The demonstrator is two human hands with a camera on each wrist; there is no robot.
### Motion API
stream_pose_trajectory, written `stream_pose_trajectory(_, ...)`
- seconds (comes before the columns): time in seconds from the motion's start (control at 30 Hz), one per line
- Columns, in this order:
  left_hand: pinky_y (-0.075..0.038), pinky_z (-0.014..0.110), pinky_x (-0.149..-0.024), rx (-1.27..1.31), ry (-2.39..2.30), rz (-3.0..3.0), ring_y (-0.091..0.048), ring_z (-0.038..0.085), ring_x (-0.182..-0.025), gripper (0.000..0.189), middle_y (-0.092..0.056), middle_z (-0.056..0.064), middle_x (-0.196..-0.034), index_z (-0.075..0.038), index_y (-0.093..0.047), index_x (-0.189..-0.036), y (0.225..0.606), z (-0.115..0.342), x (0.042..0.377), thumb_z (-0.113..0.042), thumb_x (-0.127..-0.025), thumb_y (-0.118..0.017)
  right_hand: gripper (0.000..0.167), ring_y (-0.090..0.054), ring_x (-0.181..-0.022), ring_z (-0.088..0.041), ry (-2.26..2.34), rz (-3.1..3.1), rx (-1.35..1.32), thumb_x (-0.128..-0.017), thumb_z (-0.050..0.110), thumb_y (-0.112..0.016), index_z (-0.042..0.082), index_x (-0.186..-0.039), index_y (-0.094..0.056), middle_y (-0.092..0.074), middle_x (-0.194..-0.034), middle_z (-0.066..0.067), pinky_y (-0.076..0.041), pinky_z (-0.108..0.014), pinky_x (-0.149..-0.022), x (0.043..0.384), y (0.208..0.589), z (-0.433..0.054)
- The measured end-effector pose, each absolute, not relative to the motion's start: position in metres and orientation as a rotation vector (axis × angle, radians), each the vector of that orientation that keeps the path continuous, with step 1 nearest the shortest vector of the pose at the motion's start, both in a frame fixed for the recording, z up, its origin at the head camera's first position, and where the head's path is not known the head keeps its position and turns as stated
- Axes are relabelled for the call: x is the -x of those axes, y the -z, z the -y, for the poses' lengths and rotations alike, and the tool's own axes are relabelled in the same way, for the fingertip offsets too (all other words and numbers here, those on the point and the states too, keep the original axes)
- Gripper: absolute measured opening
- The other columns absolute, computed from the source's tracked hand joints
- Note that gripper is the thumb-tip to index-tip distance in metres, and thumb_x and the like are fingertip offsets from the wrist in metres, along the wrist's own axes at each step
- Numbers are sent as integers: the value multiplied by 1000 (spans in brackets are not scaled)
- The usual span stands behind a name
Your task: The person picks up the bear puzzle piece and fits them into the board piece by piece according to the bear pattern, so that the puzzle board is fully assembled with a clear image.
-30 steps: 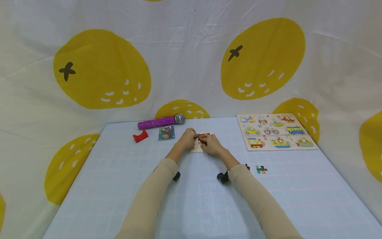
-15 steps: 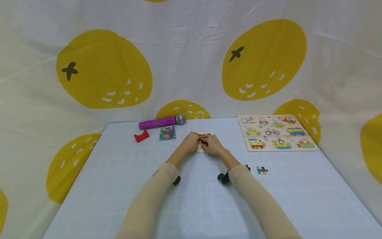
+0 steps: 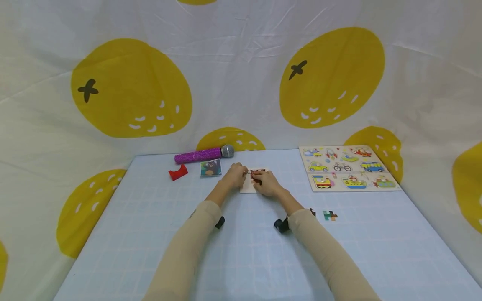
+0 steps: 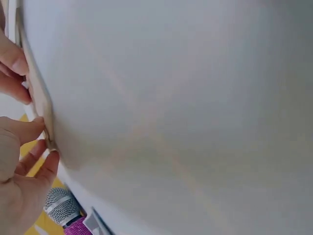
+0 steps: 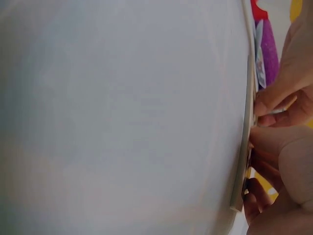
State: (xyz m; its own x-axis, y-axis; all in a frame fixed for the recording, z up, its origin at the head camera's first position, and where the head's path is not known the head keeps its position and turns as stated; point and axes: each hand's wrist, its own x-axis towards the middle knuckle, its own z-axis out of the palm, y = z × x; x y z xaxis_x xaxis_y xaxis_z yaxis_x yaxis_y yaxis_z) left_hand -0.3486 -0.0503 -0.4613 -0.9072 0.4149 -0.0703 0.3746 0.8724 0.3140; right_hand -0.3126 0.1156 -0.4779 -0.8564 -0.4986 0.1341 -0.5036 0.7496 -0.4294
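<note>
A small pale wooden puzzle board (image 3: 247, 189) lies near the table's back, with brown-red jigsaw pieces partly visible on it. My left hand (image 3: 234, 175) grips the board's left end; in the left wrist view its thumb and fingers (image 4: 50, 161) close about the corner. My right hand (image 3: 268, 184) is over the board's right half, thumb and fingers pinching a dark jigsaw piece against it. In the right wrist view the board (image 5: 244, 142) appears edge-on, so the piece under the right fingers is mostly hidden.
A purple microphone (image 3: 199, 155), a bear picture card (image 3: 211, 168) and a red cut-out piece (image 3: 178, 172) lie back left. A vehicle peg puzzle (image 3: 348, 168) is back right. One loose jigsaw piece (image 3: 329, 215) lies by the right forearm; another is partly covered by the sleeve.
The left hand moved slightly right over the board, then back left to its end, showing more of the board. The right hand stayed nearly in place.
</note>
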Motion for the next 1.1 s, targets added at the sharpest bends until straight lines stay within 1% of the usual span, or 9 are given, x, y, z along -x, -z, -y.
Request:
stream_pose_trajectory(0.07,-44,37,-94,-579,-422,-2876,-49,30,-105,26,-56,15,-110,-2,-65,-113,458,48,350,-5,-88,-60,40,-45,-120,-41,-723,2931,-832,-90,11,-55,-10,-124,-55,-51,-132,-24,-35,-48,-99,312,478,-116)
stream_pose_trajectory(0.17,-43,38,-94,-526,-374,-2849,-47,30,-105,20,-54,15,-108,-1,-66,-104,452,45,351,-4,-85,-62,41,-45,-121,-40,-733,2938,-825,-90,12,-55,-10,-125,-55,-50,-133,-23,-35,-48,-100,311,478,-116)
stream_pose_trajectory(0.27,-43,38,-95,-520,-309,-2830,-46,31,-106,14,-53,16,-108,0,-65,-98,448,41,351,-4,-86,-61,41,-44,-122,-39,-740,2952,-825,-91,13,-55,-10,-126,-54,-50,-134,-23,-34,-47,-101,311,478,-116)
stream_pose_trajectory(0.4,-42,40,-99,-562,-217,-2818,-46,33,-110,21,-51,19,-115,2,-61,-109,450,38,350,-8,-92,-55,41,-45,-122,-39,-729,2936,-836,-91,12,-54,-10,-125,-54,-50,-133,-23,-34,-47,-101,312,478,-116)
stream_pose_trajectory(0.5,-41,39,-102,-598,-168,-2847,-47,33,-112,26,-52,19,-118,2,-57,-116,453,36,350,-11,-95,-52,41,-47,-120,-39,-721,2917,-843,-90,11,-54,-11,-124,-55,-51,-132,-24,-34,-47,-100,313,478,-116)
stream_pose_trajectory(0.7,-43,36,-99,-761,-179,-2945,-52,30,-108,22,-58,15,-112,0,-61,-111,461,36,348,-12,-96,-52,41,-47,-121,-38,-721,2900,-868,-89,11,-54,-11,-125,-54,-52,-131,-24,-34,-47,-100,312,477,-117)
stream_pose_trajectory(0.93,-45,37,-94,-878,-363,-3040,-56,30,-100,20,-65,13,-105,-3,-69,-106,472,40,344,-11,-95,-53,40,-49,-119,-37,-728,2867,-880,-89,10,-54,-11,-124,-55,-53,-130,-24,-35,-47,-97,311,477,-116)
stream_pose_trajectory(1.0,-45,37,-94,-912,-385,-3059,-56,30,-100,21,-65,13,-105,-4,-69,-106,474,41,343,-11,-95,-54,40,-49,-119,-37,-724,2868,-874,-89,10,-54,-11,-123,-55,-54,-129,-24,-35,-47,-96,311,477,-116)
stream_pose_trajectory(1.1,-44,37,-95,-920,-399,-3080,-54,31,-103,21,-63,15,-110,-4,-69,-108,476,43,341,-12,-95,-54,40,-49,-118,-38,-726,2870,-867,-89,10,-54,-11,-123,-55,-54,-129,-24,-36,-47,-96,311,477,-116)
